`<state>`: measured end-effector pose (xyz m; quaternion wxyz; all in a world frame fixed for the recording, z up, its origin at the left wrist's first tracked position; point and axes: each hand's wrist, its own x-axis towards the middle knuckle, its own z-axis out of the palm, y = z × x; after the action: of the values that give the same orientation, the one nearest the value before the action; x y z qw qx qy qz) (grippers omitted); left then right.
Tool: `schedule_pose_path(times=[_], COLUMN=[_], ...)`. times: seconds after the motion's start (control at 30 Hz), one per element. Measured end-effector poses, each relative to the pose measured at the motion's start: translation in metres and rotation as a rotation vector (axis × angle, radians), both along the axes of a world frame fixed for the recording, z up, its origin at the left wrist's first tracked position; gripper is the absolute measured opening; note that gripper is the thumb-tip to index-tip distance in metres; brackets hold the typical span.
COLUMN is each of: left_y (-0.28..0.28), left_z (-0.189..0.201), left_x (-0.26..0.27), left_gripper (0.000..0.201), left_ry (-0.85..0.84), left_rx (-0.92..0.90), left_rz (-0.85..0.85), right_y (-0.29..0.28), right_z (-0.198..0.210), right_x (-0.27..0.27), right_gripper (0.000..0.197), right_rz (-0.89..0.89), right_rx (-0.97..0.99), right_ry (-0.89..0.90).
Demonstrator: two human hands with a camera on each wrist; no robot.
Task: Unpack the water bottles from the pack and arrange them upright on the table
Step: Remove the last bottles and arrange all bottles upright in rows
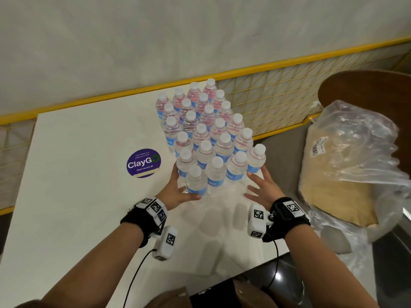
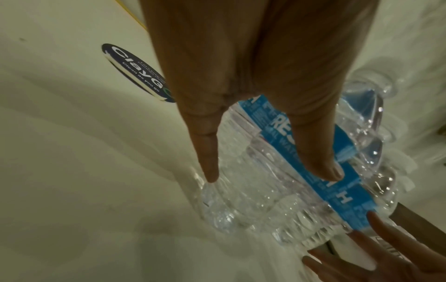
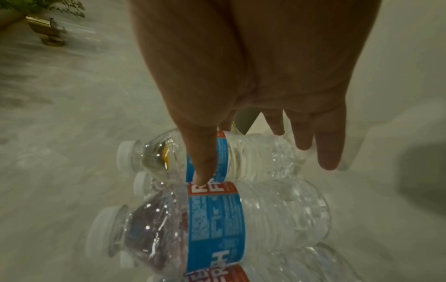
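Several clear water bottles with white caps and blue labels stand upright in a tight block on the white table. My left hand cups the nearest front bottle: its thumb lies across the label and straight fingers run up the block's left side. In the left wrist view the left hand presses that bottle with straight digits. My right hand is spread open at the block's front right corner. In the right wrist view the right hand has its thumb tip at a bottle's label.
A round purple ClayGo sticker lies left of the block. Crumpled clear plastic wrap with a cardboard tray rests on a wooden chair at the right. A yellow mesh rail borders the table's far side. The table's front right corner is near my right wrist.
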<state>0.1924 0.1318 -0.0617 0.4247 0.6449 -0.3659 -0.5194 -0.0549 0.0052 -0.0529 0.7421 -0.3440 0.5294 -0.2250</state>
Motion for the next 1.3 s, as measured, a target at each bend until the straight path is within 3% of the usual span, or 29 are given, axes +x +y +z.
schedule_pose_path(times=[0.3,0.47,0.73,0.87,0.97,1.07,1.2,1.3], left_y=[0.007,0.001,-0.002,-0.013,-0.033,-0.058,-0.073,-0.075], left_z=[-0.003,-0.004,-0.003,0.0,0.005,0.014,0.006,0.006], left_x=[-0.005,-0.005,0.011,0.039,0.056,0.058,0.071,0.074], left_gripper=[0.127,0.121,0.12,0.097,0.091,0.092,0.107,0.109], left_ry=[-0.04,-0.088,-0.149,-0.238,-0.258,-0.299,-0.376,-0.378], left_rx=[0.033,0.014,0.109,0.206,0.189,0.156,0.186,0.219], left_rz=[-0.027,-0.003,-0.146,0.03,0.118,0.074,0.013,-0.015], right_y=[-0.002,-0.001,-0.004,-0.011,-0.014,-0.013,-0.016,-0.016], right_z=[-0.006,-0.005,0.0,-0.005,-0.004,-0.001,0.0,0.002], right_x=[-0.001,-0.001,0.002,-0.002,-0.003,0.004,0.014,0.016], right_gripper=[0.076,0.08,0.081,0.083,0.078,0.068,0.071,0.069], right_rz=[0.03,0.048,0.047,0.004,-0.012,0.059,0.0,0.074], right_rx=[-0.012,-0.02,-0.019,-0.015,-0.03,-0.139,-0.146,-0.168], right_ry=[0.005,0.032,0.046,0.045,0.062,0.135,0.163,0.181])
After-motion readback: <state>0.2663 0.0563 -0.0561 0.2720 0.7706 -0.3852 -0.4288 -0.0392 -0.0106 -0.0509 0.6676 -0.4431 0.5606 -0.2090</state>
